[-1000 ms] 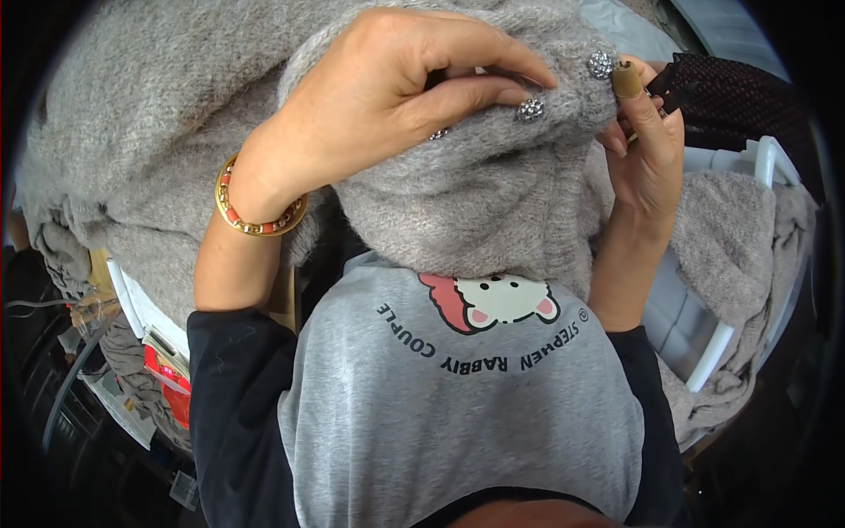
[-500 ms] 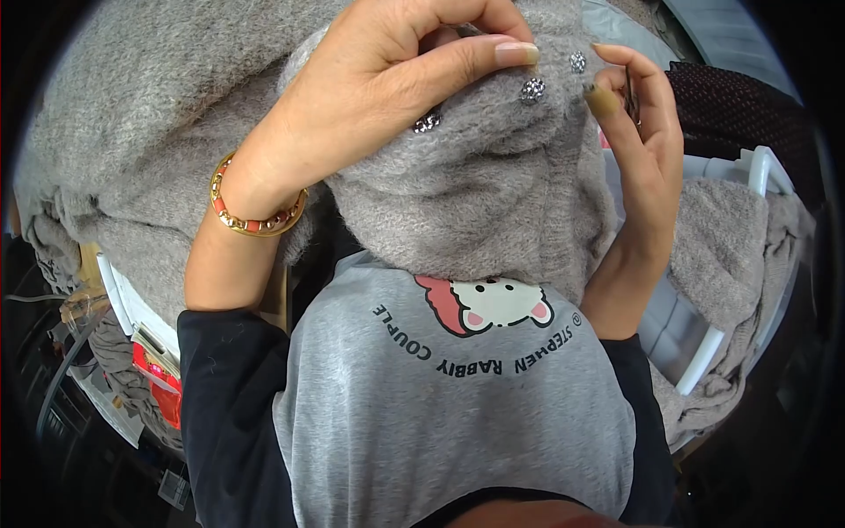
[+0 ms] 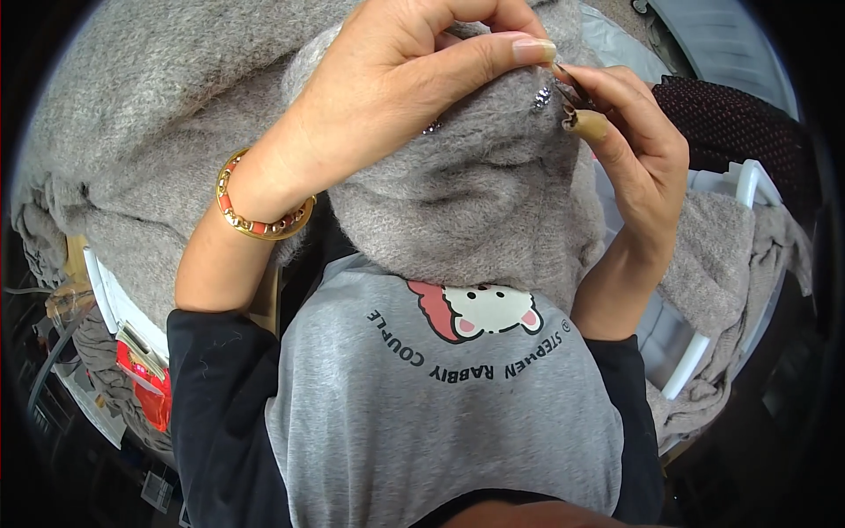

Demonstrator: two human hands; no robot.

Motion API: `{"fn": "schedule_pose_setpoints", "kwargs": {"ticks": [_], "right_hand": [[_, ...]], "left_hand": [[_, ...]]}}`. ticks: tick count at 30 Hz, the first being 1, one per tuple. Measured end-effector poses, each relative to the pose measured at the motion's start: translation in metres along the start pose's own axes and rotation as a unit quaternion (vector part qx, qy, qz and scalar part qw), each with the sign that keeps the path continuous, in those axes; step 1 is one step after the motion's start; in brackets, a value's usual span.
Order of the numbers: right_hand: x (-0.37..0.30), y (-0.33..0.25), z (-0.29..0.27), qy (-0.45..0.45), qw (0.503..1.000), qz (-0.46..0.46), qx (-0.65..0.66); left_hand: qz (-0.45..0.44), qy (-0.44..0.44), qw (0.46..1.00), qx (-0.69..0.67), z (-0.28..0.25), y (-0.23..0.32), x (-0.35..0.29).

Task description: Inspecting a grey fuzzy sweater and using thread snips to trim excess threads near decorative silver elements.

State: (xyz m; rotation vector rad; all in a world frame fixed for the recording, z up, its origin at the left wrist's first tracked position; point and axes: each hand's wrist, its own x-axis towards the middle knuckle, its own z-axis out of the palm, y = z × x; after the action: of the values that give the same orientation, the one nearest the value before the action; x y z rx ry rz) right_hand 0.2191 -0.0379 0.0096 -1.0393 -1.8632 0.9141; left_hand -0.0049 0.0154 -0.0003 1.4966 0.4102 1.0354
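Over my lap bunches a fuzzy grey knitted garment (image 3: 458,211) with sparkly dark-silver buttons (image 3: 542,98); another is partly covered by my left hand. My left hand (image 3: 396,97), a bracelet at its wrist, pinches thumb against forefinger just above the visible button. What lies in that pinch is too small to make out. My right hand (image 3: 638,141), a yellowish cover on its thumb tip, grips small dark thread snips (image 3: 572,85). Their blades reach up to the left fingertips, beside the button.
More grey knitwear (image 3: 158,132) is heaped at the left. To the right stands a pale plastic crate (image 3: 687,374) with grey knits (image 3: 713,255) over its side. Dark dotted fabric (image 3: 731,123) lies behind it. A red item (image 3: 150,387) sits at lower left.
My right hand has moved left, bringing the snips close to my left fingertips. The left hand has shifted slightly right. One button seen before near the right hand is now covered.
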Motion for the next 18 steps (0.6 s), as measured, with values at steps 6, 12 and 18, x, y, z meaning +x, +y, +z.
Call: {"fn": "schedule_pose_setpoints", "kwargs": {"ticks": [6, 12, 18], "right_hand": [[0.008, -0.001, -0.001, -0.032, 0.999, -0.037, -0.022], [0.002, 0.006, 0.004, -0.017, 0.999, -0.026, -0.005], [-0.005, 0.019, 0.012, 0.056, 0.996, 0.013, 0.063]], "left_hand": [[0.2, -0.053, 0.978, 0.036, 0.002, -0.007, 0.002], [0.183, -0.024, 0.983, 0.017, 0.001, -0.009, -0.001], [0.152, 0.003, 0.984, -0.095, -0.007, -0.004, -0.002]]}}
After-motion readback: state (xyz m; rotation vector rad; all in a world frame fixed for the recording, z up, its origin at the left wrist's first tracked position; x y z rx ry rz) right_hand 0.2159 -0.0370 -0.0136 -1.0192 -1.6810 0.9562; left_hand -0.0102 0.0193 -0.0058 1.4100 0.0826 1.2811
